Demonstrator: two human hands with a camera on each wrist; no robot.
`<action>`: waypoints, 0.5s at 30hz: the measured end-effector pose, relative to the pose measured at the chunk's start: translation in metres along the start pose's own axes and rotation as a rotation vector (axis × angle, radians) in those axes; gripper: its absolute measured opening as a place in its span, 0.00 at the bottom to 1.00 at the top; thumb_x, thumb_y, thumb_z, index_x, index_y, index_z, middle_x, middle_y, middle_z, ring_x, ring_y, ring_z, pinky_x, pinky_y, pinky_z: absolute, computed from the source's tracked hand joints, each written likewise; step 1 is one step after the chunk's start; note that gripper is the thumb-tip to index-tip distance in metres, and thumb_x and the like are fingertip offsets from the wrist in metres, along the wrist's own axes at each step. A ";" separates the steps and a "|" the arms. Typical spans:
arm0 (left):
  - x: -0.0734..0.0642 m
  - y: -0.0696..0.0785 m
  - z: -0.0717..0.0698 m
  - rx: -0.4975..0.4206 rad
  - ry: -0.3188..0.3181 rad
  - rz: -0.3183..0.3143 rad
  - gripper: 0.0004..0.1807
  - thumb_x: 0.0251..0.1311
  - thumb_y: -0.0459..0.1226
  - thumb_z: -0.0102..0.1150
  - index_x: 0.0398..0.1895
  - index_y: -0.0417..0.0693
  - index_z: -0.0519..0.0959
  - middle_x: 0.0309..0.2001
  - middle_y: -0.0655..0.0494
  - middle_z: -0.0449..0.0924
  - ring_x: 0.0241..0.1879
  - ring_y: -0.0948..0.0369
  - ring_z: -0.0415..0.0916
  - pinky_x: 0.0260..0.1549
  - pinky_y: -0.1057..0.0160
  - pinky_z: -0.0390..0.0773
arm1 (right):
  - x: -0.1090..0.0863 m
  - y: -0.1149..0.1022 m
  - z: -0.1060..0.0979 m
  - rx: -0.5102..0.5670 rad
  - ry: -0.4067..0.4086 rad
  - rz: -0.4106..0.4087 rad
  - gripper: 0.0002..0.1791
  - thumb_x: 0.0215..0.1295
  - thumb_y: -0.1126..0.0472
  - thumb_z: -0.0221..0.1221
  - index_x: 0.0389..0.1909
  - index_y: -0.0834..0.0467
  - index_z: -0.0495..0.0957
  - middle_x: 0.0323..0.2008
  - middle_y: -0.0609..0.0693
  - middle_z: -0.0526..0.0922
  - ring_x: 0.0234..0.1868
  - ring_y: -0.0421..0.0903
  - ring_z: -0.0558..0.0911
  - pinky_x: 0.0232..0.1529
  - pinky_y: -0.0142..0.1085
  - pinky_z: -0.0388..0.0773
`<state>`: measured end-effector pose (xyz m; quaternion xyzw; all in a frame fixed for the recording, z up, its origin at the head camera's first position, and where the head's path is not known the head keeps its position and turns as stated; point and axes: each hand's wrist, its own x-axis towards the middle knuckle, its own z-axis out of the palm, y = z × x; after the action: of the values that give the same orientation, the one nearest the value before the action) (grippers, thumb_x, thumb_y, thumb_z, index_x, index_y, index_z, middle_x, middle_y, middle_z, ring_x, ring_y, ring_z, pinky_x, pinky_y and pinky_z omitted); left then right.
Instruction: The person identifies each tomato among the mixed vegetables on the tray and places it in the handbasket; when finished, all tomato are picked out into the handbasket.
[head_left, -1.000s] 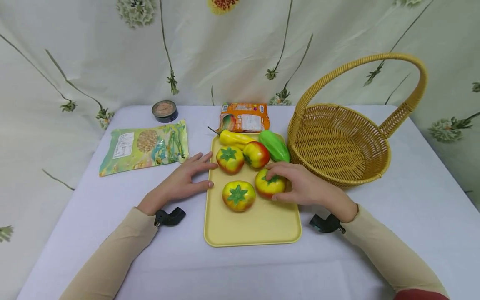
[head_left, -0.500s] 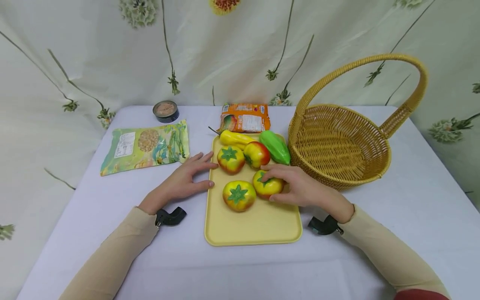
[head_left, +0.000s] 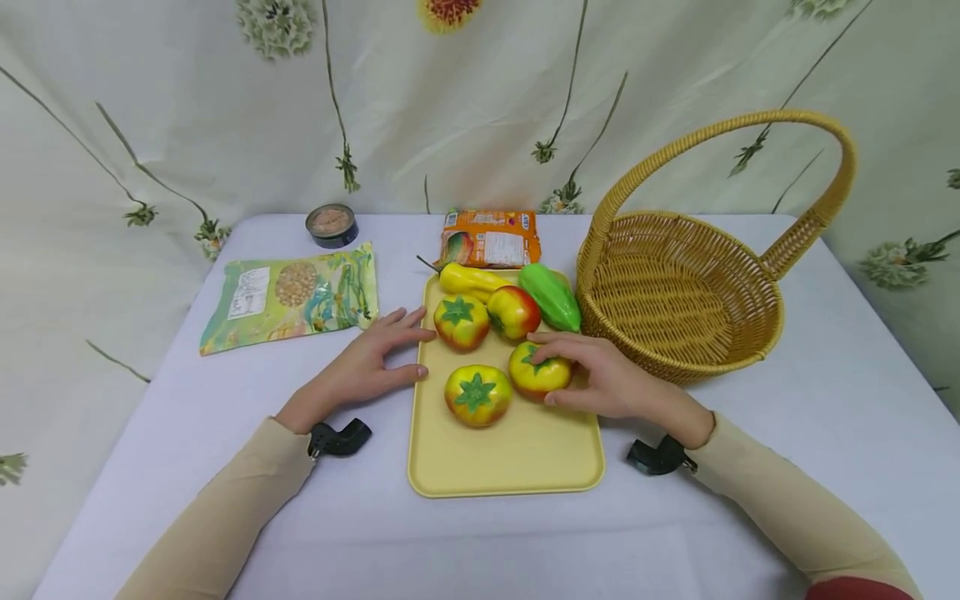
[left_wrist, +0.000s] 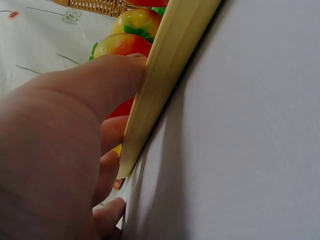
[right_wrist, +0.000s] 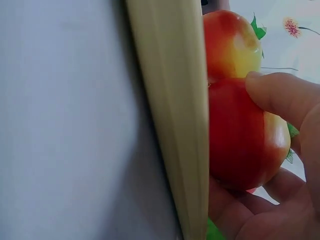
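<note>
A yellow tray [head_left: 510, 462] lies on the table with several fruits and peppers on it. My right hand [head_left: 603, 379] holds a yellow-and-red persimmon [head_left: 542, 377] at the tray's right side; in the right wrist view the thumb lies on one side of this persimmon [right_wrist: 245, 135] and fingers curl round the other. Left of it sits another persimmon [head_left: 477, 395], and a third persimmon [head_left: 461, 322] lies farther back. My left hand [head_left: 375, 358] rests at the tray's left rim, fingers spread, thumb tip on the edge. A red-yellow apple-like fruit [head_left: 513, 312] sits behind the held persimmon.
A yellow pepper [head_left: 472, 279] and a green pepper [head_left: 551, 298] lie at the tray's back. Behind is an orange packet [head_left: 491, 237]. A wicker basket [head_left: 678, 367] with a tall handle stands right, a green bag [head_left: 292, 292] and a round tin [head_left: 332, 225] left.
My right hand and the persimmon in it shifted slightly left, then slightly back to the right. My left hand has stayed at the tray's rim.
</note>
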<state>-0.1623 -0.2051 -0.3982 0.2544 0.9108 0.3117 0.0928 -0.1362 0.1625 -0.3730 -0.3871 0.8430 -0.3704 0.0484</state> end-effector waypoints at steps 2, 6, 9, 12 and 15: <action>0.000 0.000 0.000 0.003 0.001 0.000 0.30 0.64 0.44 0.67 0.69 0.48 0.75 0.81 0.45 0.54 0.81 0.37 0.43 0.77 0.32 0.43 | -0.001 0.001 0.001 0.010 0.007 0.000 0.23 0.55 0.65 0.73 0.52 0.57 0.81 0.68 0.59 0.77 0.72 0.60 0.73 0.73 0.57 0.67; -0.001 -0.001 0.000 0.000 0.008 0.002 0.30 0.64 0.44 0.68 0.68 0.47 0.76 0.80 0.44 0.55 0.80 0.36 0.44 0.77 0.31 0.44 | -0.002 0.001 0.002 0.021 0.012 0.002 0.25 0.55 0.65 0.73 0.55 0.58 0.81 0.69 0.60 0.76 0.73 0.60 0.72 0.74 0.57 0.65; -0.002 0.000 0.000 -0.013 0.006 -0.001 0.29 0.64 0.43 0.68 0.68 0.47 0.76 0.80 0.44 0.55 0.80 0.36 0.44 0.77 0.31 0.44 | -0.003 0.002 0.004 0.015 0.014 0.004 0.27 0.55 0.64 0.74 0.57 0.59 0.80 0.69 0.60 0.75 0.73 0.61 0.72 0.74 0.57 0.65; -0.001 0.001 0.000 -0.018 0.003 0.001 0.30 0.64 0.43 0.67 0.68 0.47 0.76 0.80 0.45 0.55 0.81 0.36 0.44 0.77 0.32 0.43 | -0.004 0.003 0.004 0.004 0.024 0.000 0.28 0.54 0.64 0.74 0.57 0.59 0.81 0.69 0.61 0.76 0.72 0.61 0.73 0.74 0.57 0.66; 0.000 0.001 0.000 -0.015 0.007 0.001 0.30 0.63 0.43 0.68 0.68 0.48 0.76 0.81 0.45 0.55 0.81 0.37 0.44 0.77 0.33 0.43 | -0.004 0.004 0.004 -0.002 0.033 -0.009 0.28 0.54 0.63 0.74 0.58 0.59 0.81 0.68 0.61 0.76 0.71 0.61 0.74 0.73 0.57 0.67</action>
<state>-0.1618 -0.2044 -0.3977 0.2528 0.9087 0.3194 0.0912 -0.1350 0.1646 -0.3791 -0.3846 0.8424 -0.3759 0.0325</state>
